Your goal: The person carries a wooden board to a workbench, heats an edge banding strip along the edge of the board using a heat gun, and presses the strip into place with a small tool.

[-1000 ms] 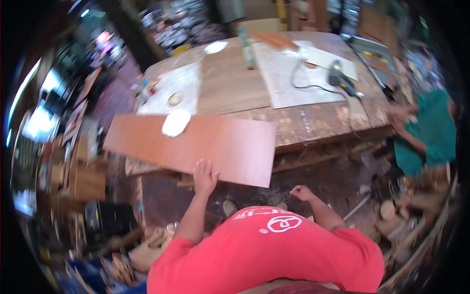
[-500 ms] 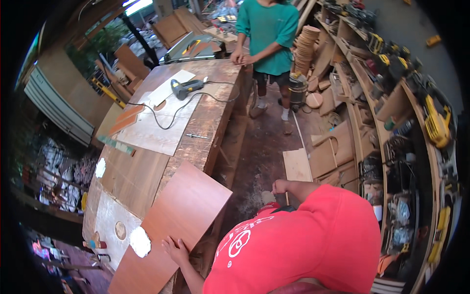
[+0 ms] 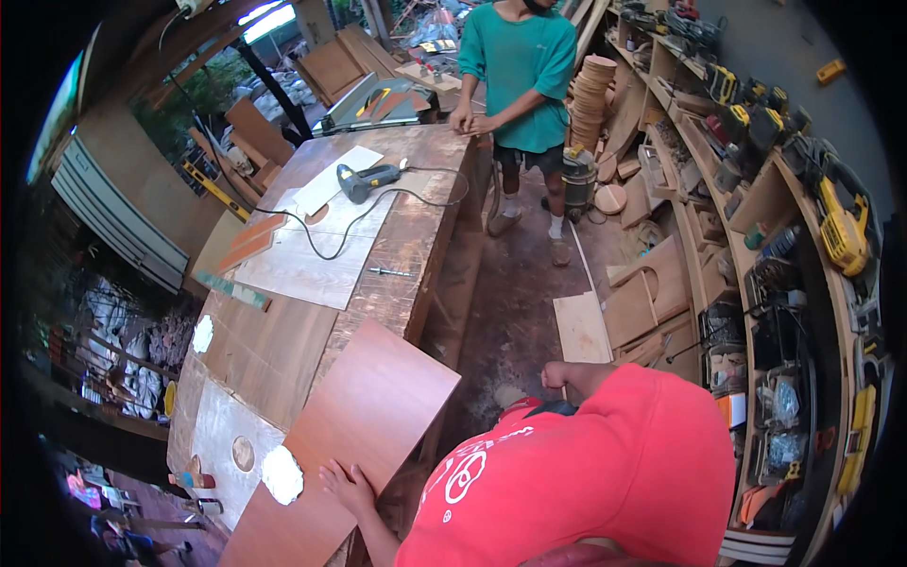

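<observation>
A reddish-brown wooden panel [image 3: 378, 387] lies aslant across the near part of the long workbench, its right corner jutting past the bench edge. My left hand [image 3: 348, 488] rests flat on the panel near its right edge, fingers spread. Out to the right of the bench, my right hand [image 3: 556, 375] hangs with its fingers curled in. Whether anything is inside that hand is hidden. Beside the panel's left edge shows a bright white patch [image 3: 282, 474], too washed out to identify. A pale board with a round hole [image 3: 213, 439] lies left of the panel.
On the workbench [image 3: 430, 203] lie a corded heat-gun-like tool [image 3: 367, 181], pale sheets and a drill bit [image 3: 391, 272]. A co-worker in a green shirt [image 3: 518, 71] stands at its far end. Shelves of power tools [image 3: 844, 227] line the right; wood offcuts [image 3: 652, 293] lie on the floor.
The whole view has shifted slightly, so the scene sits a little lower and farther right. My left hand stays flat on the panel, and my right hand stays curled.
</observation>
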{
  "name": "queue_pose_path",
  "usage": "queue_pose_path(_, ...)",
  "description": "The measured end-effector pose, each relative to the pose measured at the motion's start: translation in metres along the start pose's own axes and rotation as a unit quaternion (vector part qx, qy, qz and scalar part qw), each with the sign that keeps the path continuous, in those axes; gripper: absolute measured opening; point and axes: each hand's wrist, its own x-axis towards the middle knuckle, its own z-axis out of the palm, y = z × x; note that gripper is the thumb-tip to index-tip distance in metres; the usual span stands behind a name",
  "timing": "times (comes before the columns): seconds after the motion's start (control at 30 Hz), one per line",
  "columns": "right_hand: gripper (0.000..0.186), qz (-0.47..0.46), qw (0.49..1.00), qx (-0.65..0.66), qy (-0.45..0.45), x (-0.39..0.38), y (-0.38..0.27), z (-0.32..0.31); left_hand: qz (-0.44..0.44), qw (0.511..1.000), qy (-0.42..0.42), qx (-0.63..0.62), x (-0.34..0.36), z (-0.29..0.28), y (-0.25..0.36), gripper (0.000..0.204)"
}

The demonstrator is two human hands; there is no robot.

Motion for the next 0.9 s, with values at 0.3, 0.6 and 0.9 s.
queue_pose_path(0.3,0.011,-0.085,0.996,0.022,-0.018,0.054,-0.063,-0.107,-0.063,0.998,0.032,-0.004,0.000,0.005,0.020,0.059)
queue_pose_path(0.6,0.032,-0.164,0.986,-0.015,0.013,0.104,-0.029,-0.167,-0.150,0.986,0.063,0.026,0.014,0.024,0.053,0.059)
queue_pose_path(0.9,0.025,0.006,0.995,0.045,-0.091,0.119,0.027,-0.196,-0.231,0.971,0.028,0.057,0.029,0.036,0.118,0.061)
